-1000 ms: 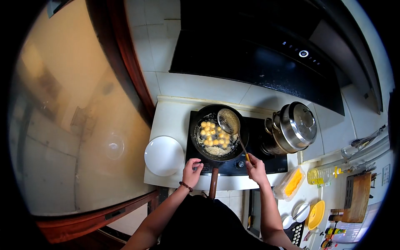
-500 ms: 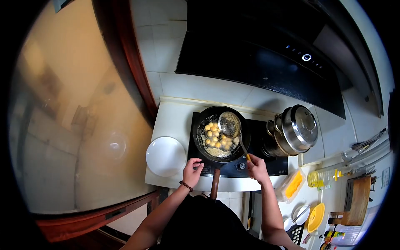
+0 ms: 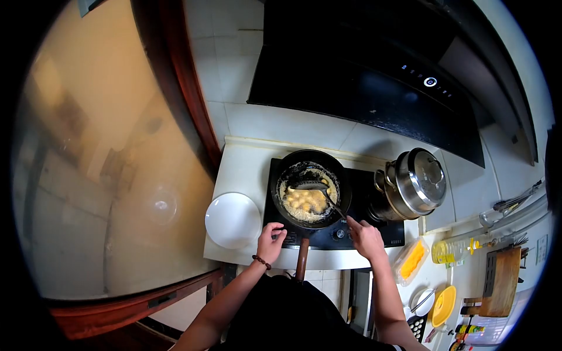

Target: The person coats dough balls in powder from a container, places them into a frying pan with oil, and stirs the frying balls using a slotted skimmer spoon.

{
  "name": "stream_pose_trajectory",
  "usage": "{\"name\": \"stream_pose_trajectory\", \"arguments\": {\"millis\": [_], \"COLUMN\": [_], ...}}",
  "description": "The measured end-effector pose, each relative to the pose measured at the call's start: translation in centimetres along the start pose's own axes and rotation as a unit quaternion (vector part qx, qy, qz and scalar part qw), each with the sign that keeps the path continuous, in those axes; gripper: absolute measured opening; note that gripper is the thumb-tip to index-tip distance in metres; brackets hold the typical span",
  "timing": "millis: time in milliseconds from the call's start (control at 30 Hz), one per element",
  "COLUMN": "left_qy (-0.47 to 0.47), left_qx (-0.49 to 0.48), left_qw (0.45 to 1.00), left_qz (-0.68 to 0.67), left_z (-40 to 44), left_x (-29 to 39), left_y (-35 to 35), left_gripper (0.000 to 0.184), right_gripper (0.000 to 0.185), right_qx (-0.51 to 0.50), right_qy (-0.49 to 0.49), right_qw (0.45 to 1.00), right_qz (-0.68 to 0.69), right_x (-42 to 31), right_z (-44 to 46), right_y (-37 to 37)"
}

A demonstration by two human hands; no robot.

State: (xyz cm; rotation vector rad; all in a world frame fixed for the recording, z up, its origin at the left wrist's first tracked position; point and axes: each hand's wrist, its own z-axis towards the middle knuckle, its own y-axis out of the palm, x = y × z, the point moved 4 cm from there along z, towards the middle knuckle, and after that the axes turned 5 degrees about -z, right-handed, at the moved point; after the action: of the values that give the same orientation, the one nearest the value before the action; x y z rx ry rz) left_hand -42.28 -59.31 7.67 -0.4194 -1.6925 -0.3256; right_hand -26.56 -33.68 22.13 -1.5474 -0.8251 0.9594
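A black pan with a brown handle sits on the left part of the black cooktop. Round golden balls lie in bubbling oil at its near side. My right hand grips the handle of a skimmer, whose head is tilted in the oil against the far side of the balls. Left of the pan handle, my left hand hovers near the counter edge, fingers curled and apart, holding nothing. A white plate lies to its left.
Stacked steel pots stand on the right of the cooktop. Beyond them are a container with orange food, an oil bottle, a yellow basin and a white bowl. A range hood hangs above.
The skimmer has moved down from above the pan's right side into the oil, and the balls are bunched toward the near side. My right hand has shifted slightly right. My left hand stays in place.
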Motion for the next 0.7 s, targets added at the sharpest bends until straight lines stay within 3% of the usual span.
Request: {"name": "stream_pose_trajectory", "arguments": {"millis": [400,700], "left_qy": [0.002,-0.009], "left_qx": [-0.003,-0.008], "left_qw": [1.000,1.000], "left_qz": [-0.002,-0.003], "left_z": [0.0,-0.3], "left_x": [-1.1,-0.6], "left_y": [0.1,0.1], "left_gripper": [0.024,0.025], "right_gripper": [0.043,0.043], "right_qx": [-0.067,-0.090], "right_qy": [0.011,0.011], "right_qw": [0.997,0.993], "right_qz": [-0.035,-0.071], "right_x": [1.6,0.2], "right_z": [-6.3,-6.8], "right_y": [-9.0,-10.6]}}
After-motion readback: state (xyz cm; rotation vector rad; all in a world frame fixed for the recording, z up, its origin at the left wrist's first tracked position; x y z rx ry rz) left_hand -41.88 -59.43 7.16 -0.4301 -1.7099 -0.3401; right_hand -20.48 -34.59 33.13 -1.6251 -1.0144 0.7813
